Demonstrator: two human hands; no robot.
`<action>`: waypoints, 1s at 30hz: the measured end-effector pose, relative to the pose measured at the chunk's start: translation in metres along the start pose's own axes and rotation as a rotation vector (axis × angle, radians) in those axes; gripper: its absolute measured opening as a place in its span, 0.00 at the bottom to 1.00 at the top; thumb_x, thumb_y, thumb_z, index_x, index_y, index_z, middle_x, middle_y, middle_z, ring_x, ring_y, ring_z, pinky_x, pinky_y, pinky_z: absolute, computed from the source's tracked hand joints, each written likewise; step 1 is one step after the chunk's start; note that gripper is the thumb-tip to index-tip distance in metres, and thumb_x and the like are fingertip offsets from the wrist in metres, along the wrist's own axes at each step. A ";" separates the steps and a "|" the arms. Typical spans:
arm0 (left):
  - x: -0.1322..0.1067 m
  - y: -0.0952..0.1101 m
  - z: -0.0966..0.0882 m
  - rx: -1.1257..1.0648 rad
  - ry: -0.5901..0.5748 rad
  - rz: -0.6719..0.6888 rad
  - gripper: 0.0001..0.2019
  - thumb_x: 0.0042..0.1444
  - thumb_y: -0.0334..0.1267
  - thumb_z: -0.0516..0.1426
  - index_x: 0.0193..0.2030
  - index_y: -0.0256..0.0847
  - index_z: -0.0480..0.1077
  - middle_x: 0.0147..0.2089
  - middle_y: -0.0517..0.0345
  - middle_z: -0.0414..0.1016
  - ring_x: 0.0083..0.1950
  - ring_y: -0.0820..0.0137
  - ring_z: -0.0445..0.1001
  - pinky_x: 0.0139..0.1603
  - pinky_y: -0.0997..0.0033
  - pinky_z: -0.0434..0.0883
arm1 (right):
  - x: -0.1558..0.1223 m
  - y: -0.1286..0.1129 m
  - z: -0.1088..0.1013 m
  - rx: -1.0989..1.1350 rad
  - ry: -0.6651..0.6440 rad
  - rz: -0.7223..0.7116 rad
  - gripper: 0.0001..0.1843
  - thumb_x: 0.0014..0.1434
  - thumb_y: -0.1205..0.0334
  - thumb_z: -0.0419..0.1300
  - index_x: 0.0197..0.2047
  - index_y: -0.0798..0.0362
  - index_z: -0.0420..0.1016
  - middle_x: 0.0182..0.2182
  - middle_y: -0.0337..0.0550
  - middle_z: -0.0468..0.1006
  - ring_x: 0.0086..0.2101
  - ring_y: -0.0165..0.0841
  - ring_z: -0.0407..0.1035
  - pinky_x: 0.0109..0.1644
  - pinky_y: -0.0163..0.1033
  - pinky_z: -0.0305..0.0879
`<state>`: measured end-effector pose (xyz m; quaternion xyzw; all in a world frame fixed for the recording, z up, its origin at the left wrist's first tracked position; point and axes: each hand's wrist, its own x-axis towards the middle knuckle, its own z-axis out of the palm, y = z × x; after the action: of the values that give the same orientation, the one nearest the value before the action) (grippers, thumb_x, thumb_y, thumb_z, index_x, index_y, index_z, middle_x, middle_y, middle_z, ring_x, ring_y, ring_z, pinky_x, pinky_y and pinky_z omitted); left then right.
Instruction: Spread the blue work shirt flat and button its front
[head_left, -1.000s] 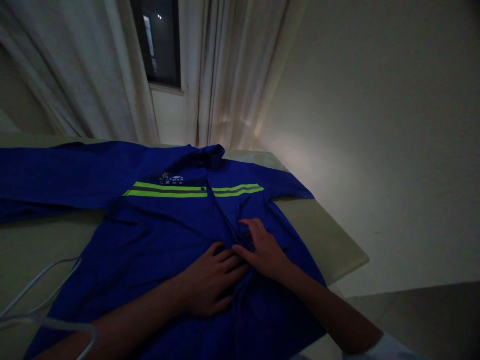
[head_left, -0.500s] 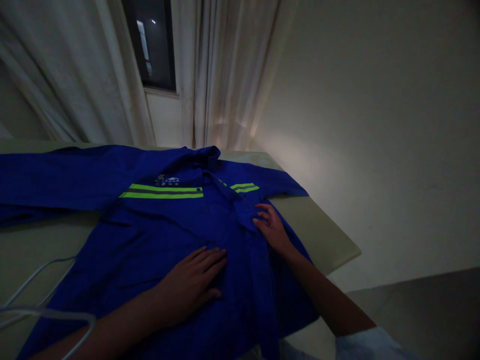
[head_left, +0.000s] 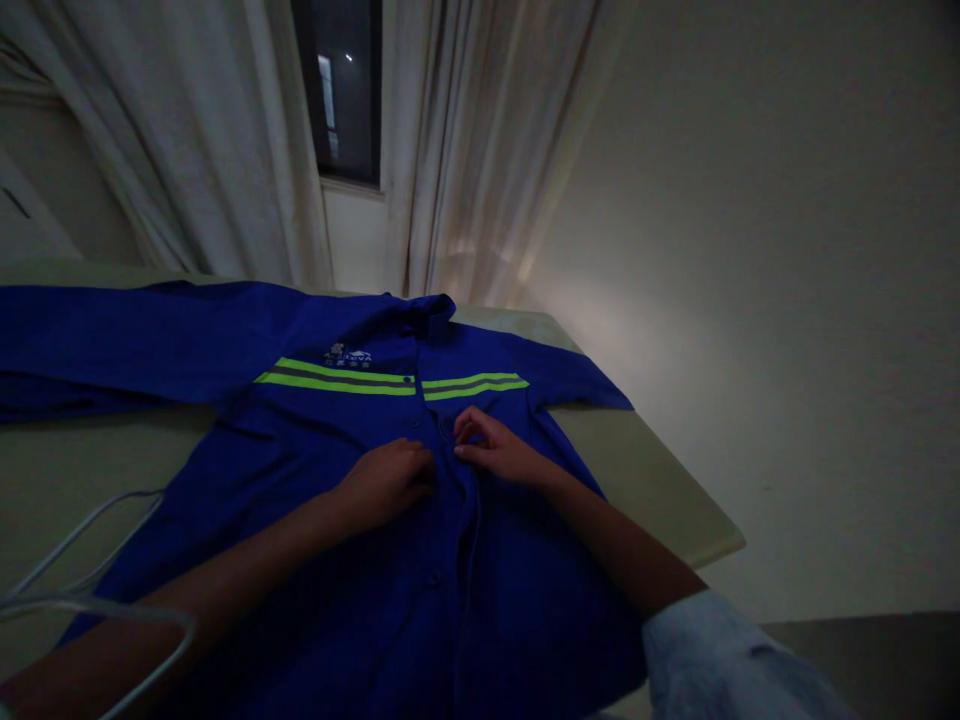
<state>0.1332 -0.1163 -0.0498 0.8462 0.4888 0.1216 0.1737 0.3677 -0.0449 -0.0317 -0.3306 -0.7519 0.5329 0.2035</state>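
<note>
Left hand (head_left: 390,480): bare, palm down on the jacket front, fingers bent; fingertips out of sight, so whether they grip cloth cannot be told.

Right hand (head_left: 491,445): bare, thumb and fingers drawn near one another beside the front opening; whether cloth is pinched between them cannot be told. Forearm in a pale sleeve (head_left: 720,650), pushed up.

Work jacket (head_left: 322,600): royal blue, laid front up beneath both hands, collar (head_left: 435,315) at the far side. Lime-and-grey reflective band (head_left: 337,378) across each side of the chest, white emblem (head_left: 349,356) above the one on the picture's left. One arm of the garment runs out of the picture at left; the other points toward the right-hand corner.

Cable (head_left: 97,606): white, looped at lower left, crossing before the left forearm.

Table-like surface (head_left: 660,490): pale yellow-green, flat, one corner projecting at right; supports the jacket.

Floor (head_left: 877,660): dark, lower right.

Wall (head_left: 787,280): plain, pale, dimly lit, a soft glow low near the corner.

Curtains (head_left: 217,150): cream, long, in folds, either side of a narrow dark-framed window (head_left: 345,100); small bright spot in its dark pane.
</note>
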 end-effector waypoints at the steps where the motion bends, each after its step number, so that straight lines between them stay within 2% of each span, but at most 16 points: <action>1: -0.003 -0.003 0.005 -0.025 0.008 0.003 0.04 0.62 0.31 0.63 0.41 0.44 0.76 0.43 0.57 0.79 0.46 0.61 0.77 0.45 0.63 0.70 | 0.002 0.001 0.000 -0.028 -0.040 -0.021 0.15 0.62 0.52 0.69 0.45 0.49 0.72 0.40 0.38 0.75 0.36 0.30 0.70 0.38 0.34 0.66; 3: -0.009 -0.010 0.016 -0.088 0.045 0.030 0.04 0.65 0.32 0.61 0.45 0.45 0.76 0.45 0.58 0.79 0.48 0.62 0.76 0.48 0.63 0.69 | 0.006 0.005 0.004 -0.047 -0.076 -0.021 0.14 0.64 0.49 0.68 0.43 0.50 0.74 0.39 0.39 0.76 0.36 0.31 0.71 0.38 0.35 0.67; 6: -0.017 -0.017 0.029 -0.209 0.147 0.078 0.07 0.70 0.34 0.57 0.51 0.46 0.75 0.47 0.57 0.79 0.48 0.63 0.74 0.50 0.61 0.68 | 0.005 0.015 0.015 0.025 -0.013 0.059 0.19 0.62 0.44 0.68 0.43 0.50 0.73 0.33 0.37 0.75 0.30 0.30 0.70 0.33 0.35 0.66; 8: -0.020 -0.018 0.034 -0.261 0.196 0.083 0.08 0.71 0.32 0.56 0.53 0.47 0.74 0.48 0.58 0.79 0.48 0.63 0.73 0.51 0.62 0.67 | 0.000 0.018 0.021 0.005 0.007 0.045 0.20 0.61 0.44 0.70 0.42 0.51 0.74 0.32 0.36 0.74 0.29 0.30 0.69 0.33 0.35 0.65; 13: -0.022 -0.016 0.034 -0.258 0.205 0.084 0.10 0.65 0.26 0.60 0.47 0.47 0.73 0.44 0.63 0.80 0.45 0.64 0.73 0.48 0.63 0.64 | -0.020 0.005 0.026 -0.243 -0.064 -0.126 0.22 0.55 0.53 0.76 0.48 0.50 0.76 0.44 0.40 0.71 0.36 0.29 0.68 0.40 0.34 0.68; 15: -0.023 -0.016 0.034 -0.282 0.211 0.070 0.10 0.63 0.26 0.62 0.44 0.47 0.72 0.42 0.64 0.79 0.44 0.65 0.73 0.46 0.64 0.64 | -0.024 0.000 0.029 -0.335 -0.035 -0.120 0.20 0.55 0.55 0.76 0.45 0.51 0.75 0.44 0.40 0.70 0.36 0.29 0.67 0.40 0.34 0.67; 18: -0.025 -0.017 0.034 -0.314 0.247 0.069 0.08 0.64 0.27 0.62 0.43 0.46 0.70 0.41 0.64 0.78 0.43 0.65 0.73 0.44 0.65 0.63 | -0.026 0.001 0.036 -0.388 0.033 -0.090 0.12 0.57 0.63 0.72 0.40 0.52 0.74 0.41 0.38 0.70 0.34 0.28 0.66 0.38 0.34 0.64; 21: -0.028 -0.016 0.034 -0.246 0.267 0.131 0.05 0.68 0.30 0.59 0.43 0.46 0.70 0.41 0.64 0.79 0.42 0.65 0.72 0.45 0.63 0.61 | -0.024 0.006 0.040 -0.328 0.070 -0.099 0.07 0.57 0.69 0.67 0.37 0.53 0.75 0.40 0.38 0.71 0.32 0.26 0.66 0.37 0.33 0.64; 26: -0.032 -0.011 0.032 -0.120 0.314 0.229 0.06 0.73 0.30 0.55 0.43 0.44 0.69 0.39 0.63 0.78 0.41 0.66 0.70 0.45 0.62 0.58 | -0.020 0.009 0.040 -0.106 0.095 -0.053 0.02 0.61 0.64 0.65 0.37 0.53 0.77 0.41 0.39 0.70 0.30 0.25 0.66 0.33 0.32 0.63; 30: -0.034 -0.008 0.030 -0.044 0.360 0.279 0.05 0.73 0.30 0.55 0.45 0.43 0.70 0.39 0.61 0.77 0.40 0.65 0.69 0.44 0.62 0.59 | -0.019 0.009 0.038 -0.122 0.048 -0.043 0.03 0.63 0.63 0.65 0.38 0.53 0.79 0.41 0.40 0.71 0.30 0.25 0.66 0.32 0.32 0.64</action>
<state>0.1217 -0.1475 -0.0810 0.8663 0.3873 0.3041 0.0837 0.3588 -0.0821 -0.0527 -0.3389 -0.7847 0.4736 0.2123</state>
